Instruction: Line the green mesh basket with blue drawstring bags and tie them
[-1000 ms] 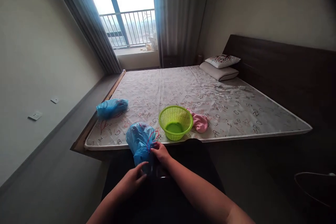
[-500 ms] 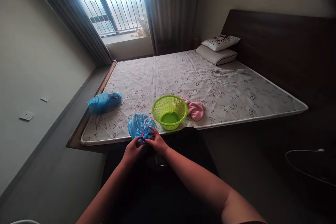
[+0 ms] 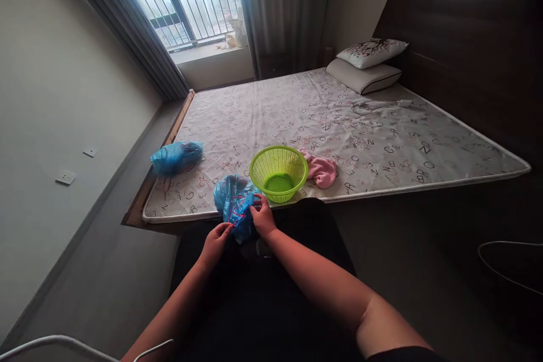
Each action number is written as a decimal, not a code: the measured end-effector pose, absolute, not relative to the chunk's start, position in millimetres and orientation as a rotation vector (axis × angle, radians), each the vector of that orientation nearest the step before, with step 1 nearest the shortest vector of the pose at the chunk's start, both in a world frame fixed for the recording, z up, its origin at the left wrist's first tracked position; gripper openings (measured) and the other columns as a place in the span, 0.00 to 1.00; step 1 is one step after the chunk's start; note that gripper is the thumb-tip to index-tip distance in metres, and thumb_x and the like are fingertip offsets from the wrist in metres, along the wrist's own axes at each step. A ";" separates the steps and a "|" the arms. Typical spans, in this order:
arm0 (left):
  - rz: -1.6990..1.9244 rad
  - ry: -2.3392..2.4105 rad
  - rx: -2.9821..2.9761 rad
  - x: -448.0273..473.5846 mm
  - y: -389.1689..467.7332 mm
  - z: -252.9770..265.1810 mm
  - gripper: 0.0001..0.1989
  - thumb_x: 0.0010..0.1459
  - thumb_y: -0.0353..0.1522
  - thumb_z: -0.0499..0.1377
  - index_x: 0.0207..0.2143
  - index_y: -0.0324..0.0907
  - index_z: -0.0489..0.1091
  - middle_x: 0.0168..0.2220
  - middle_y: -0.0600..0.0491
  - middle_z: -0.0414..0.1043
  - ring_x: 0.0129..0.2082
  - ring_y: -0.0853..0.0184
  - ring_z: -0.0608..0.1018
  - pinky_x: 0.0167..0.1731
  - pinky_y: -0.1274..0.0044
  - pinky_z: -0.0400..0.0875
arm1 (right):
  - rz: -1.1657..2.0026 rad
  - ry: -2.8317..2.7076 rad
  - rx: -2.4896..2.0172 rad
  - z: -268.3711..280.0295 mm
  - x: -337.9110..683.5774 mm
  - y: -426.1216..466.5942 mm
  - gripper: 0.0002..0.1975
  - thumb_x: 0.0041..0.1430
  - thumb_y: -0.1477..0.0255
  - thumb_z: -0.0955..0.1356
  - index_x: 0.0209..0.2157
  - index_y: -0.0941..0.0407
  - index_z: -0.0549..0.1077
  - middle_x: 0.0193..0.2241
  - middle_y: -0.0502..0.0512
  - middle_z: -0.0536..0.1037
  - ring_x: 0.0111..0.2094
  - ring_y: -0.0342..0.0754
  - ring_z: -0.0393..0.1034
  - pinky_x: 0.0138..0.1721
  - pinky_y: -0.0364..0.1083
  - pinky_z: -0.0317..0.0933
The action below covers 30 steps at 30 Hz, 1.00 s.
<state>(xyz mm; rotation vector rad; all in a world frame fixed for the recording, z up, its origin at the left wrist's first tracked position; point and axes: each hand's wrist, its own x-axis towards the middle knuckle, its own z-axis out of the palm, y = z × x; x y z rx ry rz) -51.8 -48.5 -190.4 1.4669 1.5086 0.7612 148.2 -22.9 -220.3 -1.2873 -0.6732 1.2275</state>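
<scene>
A blue plastic bag [image 3: 231, 192] with a red drawstring [image 3: 238, 203] lies at the mattress's front edge, its near end hanging toward my lap. My left hand [image 3: 216, 240] pinches the bag's near-left edge, close to the red string. With thumb and fingers, my right hand [image 3: 263, 216] grips the bag's right side. Just to the right stands an upright green plastic basket [image 3: 279, 178] with nothing visible inside. A crumpled pink cloth [image 3: 323, 172] rests against the basket's right side. What the blue bag contains cannot be made out.
A second blue plastic bag [image 3: 176, 157] lies near the left edge of the letter-printed mattress [image 3: 237, 119]. Two pillows [image 3: 369, 65] are stacked by the dark headboard [image 3: 458, 39]. White cables [image 3: 504, 277] show low at the right and at the lower left.
My hands have moved apart, pulling the gathered neck of the bag wider. The red string now lies looser across it. The whole view has shifted slightly.
</scene>
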 end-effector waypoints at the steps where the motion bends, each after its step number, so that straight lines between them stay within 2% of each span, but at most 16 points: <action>1: 0.773 1.517 1.487 -53.0 -48.1 -189.4 0.29 0.53 0.58 0.67 0.37 0.41 0.84 0.37 0.45 0.84 0.39 0.53 0.84 0.46 0.65 0.79 | 1.248 -0.690 -1.266 -220.8 149.3 -22.4 0.26 0.57 0.69 0.73 0.58 0.52 0.71 0.42 0.51 0.77 0.34 0.46 0.74 0.41 0.48 0.73; 4: 0.853 1.570 1.551 -55.4 -48.0 -186.0 0.27 0.56 0.57 0.67 0.37 0.42 0.84 0.44 0.42 0.82 0.48 0.50 0.83 0.55 0.60 0.77 | 1.290 -0.805 -1.209 -224.9 147.9 -23.9 0.38 0.54 0.65 0.78 0.64 0.51 0.66 0.53 0.58 0.77 0.42 0.50 0.78 0.48 0.53 0.75; 7: 0.992 1.626 1.694 -56.9 -47.7 -179.9 0.24 0.61 0.54 0.66 0.39 0.42 0.84 0.62 0.39 0.75 0.65 0.46 0.75 0.70 0.54 0.66 | 1.252 -1.019 -1.230 -232.2 141.4 -27.4 0.49 0.45 0.67 0.84 0.67 0.52 0.65 0.58 0.63 0.75 0.53 0.57 0.76 0.59 0.58 0.72; 8: 1.041 1.626 1.782 -57.2 -47.2 -176.9 0.22 0.64 0.52 0.65 0.40 0.43 0.84 0.67 0.39 0.70 0.69 0.45 0.71 0.73 0.53 0.61 | 1.226 -1.088 -1.243 -234.7 139.0 -28.4 0.49 0.44 0.68 0.84 0.66 0.52 0.66 0.57 0.63 0.76 0.55 0.58 0.76 0.61 0.59 0.70; 10: 1.107 1.585 1.979 -57.5 -45.7 -169.6 0.19 0.69 0.48 0.62 0.39 0.43 0.84 0.74 0.42 0.64 0.76 0.45 0.64 0.76 0.52 0.54 | 1.203 -1.174 -1.250 -238.6 135.4 -29.5 0.43 0.47 0.68 0.83 0.64 0.53 0.69 0.52 0.60 0.79 0.52 0.57 0.76 0.61 0.60 0.70; 12: 1.071 1.511 2.106 -57.3 -44.3 -162.1 0.18 0.72 0.46 0.60 0.39 0.44 0.84 0.72 0.43 0.69 0.77 0.45 0.62 0.76 0.49 0.54 | 1.231 -1.194 -1.218 -240.1 133.9 -29.9 0.34 0.54 0.65 0.80 0.60 0.53 0.71 0.43 0.56 0.81 0.45 0.55 0.77 0.55 0.58 0.72; 14: 0.933 1.444 2.145 -56.6 -44.2 -156.9 0.17 0.73 0.45 0.59 0.40 0.46 0.84 0.64 0.43 0.78 0.74 0.45 0.68 0.74 0.45 0.54 | 1.263 -1.190 -1.154 -239.0 134.3 -30.1 0.27 0.58 0.61 0.78 0.56 0.53 0.73 0.38 0.52 0.81 0.40 0.53 0.77 0.50 0.55 0.73; 16: 0.776 1.380 2.120 -55.1 -46.4 -155.6 0.17 0.73 0.44 0.58 0.41 0.47 0.84 0.57 0.44 0.83 0.66 0.46 0.77 0.72 0.45 0.58 | 1.248 -1.182 -1.109 -236.6 135.7 -30.7 0.24 0.59 0.58 0.77 0.53 0.53 0.74 0.38 0.52 0.81 0.41 0.53 0.77 0.50 0.54 0.73; 19: 0.663 1.306 2.033 -52.0 -53.2 -159.9 0.17 0.72 0.45 0.58 0.42 0.46 0.83 0.54 0.43 0.85 0.56 0.51 0.84 0.65 0.54 0.73 | 1.215 -1.118 -1.115 -233.2 137.3 -31.2 0.24 0.56 0.59 0.78 0.51 0.53 0.75 0.43 0.54 0.82 0.44 0.54 0.77 0.53 0.55 0.71; 22: 0.618 1.289 1.965 -49.7 -59.8 -163.2 0.18 0.70 0.46 0.58 0.41 0.45 0.82 0.53 0.43 0.85 0.51 0.55 0.86 0.57 0.62 0.79 | 1.267 -1.048 -1.116 -231.1 138.3 -29.1 0.24 0.51 0.63 0.78 0.49 0.53 0.75 0.40 0.52 0.81 0.43 0.52 0.76 0.52 0.54 0.71; 25: 0.507 1.343 1.892 -49.8 -62.2 -159.4 0.20 0.71 0.47 0.56 0.42 0.44 0.80 0.52 0.44 0.85 0.37 0.61 0.85 0.45 0.67 0.81 | 1.297 -0.943 -1.122 -229.1 141.5 -24.8 0.23 0.50 0.65 0.77 0.49 0.53 0.74 0.39 0.52 0.81 0.40 0.51 0.76 0.49 0.53 0.71; 30: 0.169 1.334 1.895 -54.9 -62.4 -149.3 0.20 0.70 0.47 0.55 0.36 0.44 0.78 0.33 0.49 0.84 0.34 0.60 0.83 0.38 0.71 0.76 | 1.250 -0.718 -1.204 -227.9 150.4 -16.2 0.22 0.52 0.62 0.76 0.48 0.54 0.73 0.36 0.52 0.80 0.38 0.51 0.76 0.48 0.52 0.71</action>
